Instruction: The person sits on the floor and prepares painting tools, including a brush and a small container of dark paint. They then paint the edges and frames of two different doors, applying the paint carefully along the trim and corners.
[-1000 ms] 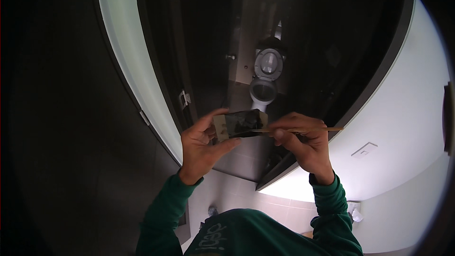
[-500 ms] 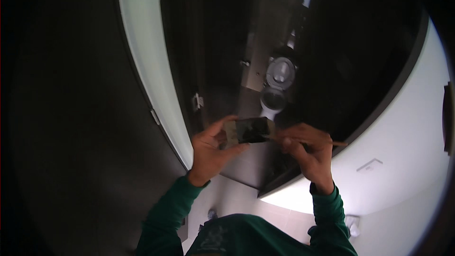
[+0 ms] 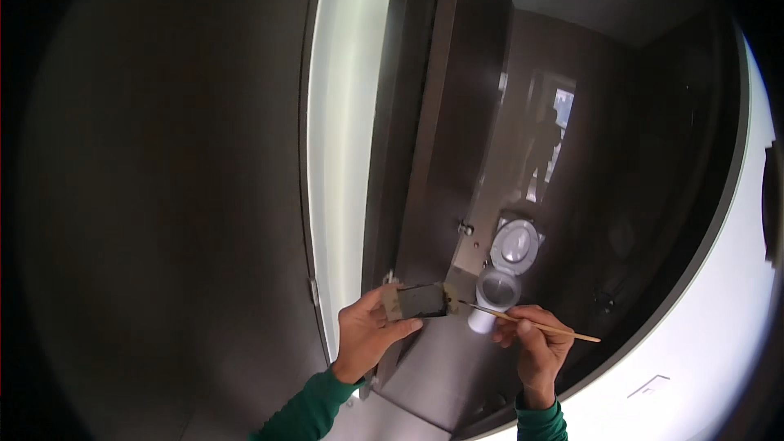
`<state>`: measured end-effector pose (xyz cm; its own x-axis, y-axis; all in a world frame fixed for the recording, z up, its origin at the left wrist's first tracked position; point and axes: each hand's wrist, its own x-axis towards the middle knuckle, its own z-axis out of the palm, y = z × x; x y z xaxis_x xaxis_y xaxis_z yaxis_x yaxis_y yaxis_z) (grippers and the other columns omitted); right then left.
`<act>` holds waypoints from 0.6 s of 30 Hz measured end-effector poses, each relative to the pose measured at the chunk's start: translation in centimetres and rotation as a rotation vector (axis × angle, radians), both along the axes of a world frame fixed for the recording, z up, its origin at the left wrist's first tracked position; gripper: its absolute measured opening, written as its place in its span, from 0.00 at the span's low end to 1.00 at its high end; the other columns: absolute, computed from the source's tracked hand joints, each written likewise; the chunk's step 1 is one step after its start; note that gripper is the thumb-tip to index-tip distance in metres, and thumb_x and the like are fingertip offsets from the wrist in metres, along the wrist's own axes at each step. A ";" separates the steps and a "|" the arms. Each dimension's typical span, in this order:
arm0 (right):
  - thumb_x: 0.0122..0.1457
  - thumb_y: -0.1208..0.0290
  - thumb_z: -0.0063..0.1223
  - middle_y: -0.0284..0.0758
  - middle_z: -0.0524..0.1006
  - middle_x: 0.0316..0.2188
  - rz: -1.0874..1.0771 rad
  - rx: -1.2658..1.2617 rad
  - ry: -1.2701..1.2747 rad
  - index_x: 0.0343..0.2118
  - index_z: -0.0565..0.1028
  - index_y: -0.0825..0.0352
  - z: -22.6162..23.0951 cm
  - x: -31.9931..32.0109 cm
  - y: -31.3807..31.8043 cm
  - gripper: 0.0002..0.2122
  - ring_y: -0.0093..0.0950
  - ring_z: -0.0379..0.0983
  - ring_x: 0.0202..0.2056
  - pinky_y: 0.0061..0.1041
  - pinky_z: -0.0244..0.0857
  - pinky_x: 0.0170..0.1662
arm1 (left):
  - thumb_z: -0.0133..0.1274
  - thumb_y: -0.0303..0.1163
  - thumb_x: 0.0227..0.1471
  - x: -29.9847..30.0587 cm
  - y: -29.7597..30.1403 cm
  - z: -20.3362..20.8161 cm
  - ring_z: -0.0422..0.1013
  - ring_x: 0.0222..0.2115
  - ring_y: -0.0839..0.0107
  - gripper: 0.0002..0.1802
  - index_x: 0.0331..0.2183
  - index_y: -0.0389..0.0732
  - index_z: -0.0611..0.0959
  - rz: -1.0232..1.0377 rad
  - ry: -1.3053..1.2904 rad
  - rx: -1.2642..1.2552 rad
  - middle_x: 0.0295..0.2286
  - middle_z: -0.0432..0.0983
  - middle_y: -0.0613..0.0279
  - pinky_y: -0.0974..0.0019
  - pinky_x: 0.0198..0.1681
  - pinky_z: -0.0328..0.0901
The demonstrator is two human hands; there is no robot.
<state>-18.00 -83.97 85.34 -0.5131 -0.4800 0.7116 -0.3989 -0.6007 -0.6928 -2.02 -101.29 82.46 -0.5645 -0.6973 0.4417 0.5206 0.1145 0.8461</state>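
Note:
My left hand (image 3: 369, 335) grips a small dark rectangular piece with pale ends (image 3: 420, 300), held up in front of an open doorway. My right hand (image 3: 535, 341) pinches a thin wooden stick (image 3: 531, 322), whose tip touches the right end of the dark piece. Both forearms wear green sleeves and enter from the lower edge.
A dark door (image 3: 445, 131) stands open beside a frosted white panel (image 3: 347, 114). Beyond it is a white toilet (image 3: 506, 265) with its lid up, in a dark-walled room. A dark wall fills the left, a white wall (image 3: 719, 343) the right.
The view has tilted upward, so my hands now sit lower in the picture and the toilet appears just above them. My hands keep the same hold on the piece and the stick.

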 end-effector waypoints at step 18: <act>0.58 0.68 0.51 0.38 0.80 0.27 -0.091 -0.365 0.809 0.36 0.80 0.73 26.6 -4.9 -14.6 0.13 0.25 0.76 0.30 0.22 0.67 0.31 | 0.64 0.16 0.44 3.6 -2.5 -4.0 0.74 0.40 0.68 0.29 0.50 0.30 0.76 0.285 0.103 0.091 0.40 0.78 0.57 0.64 0.46 0.70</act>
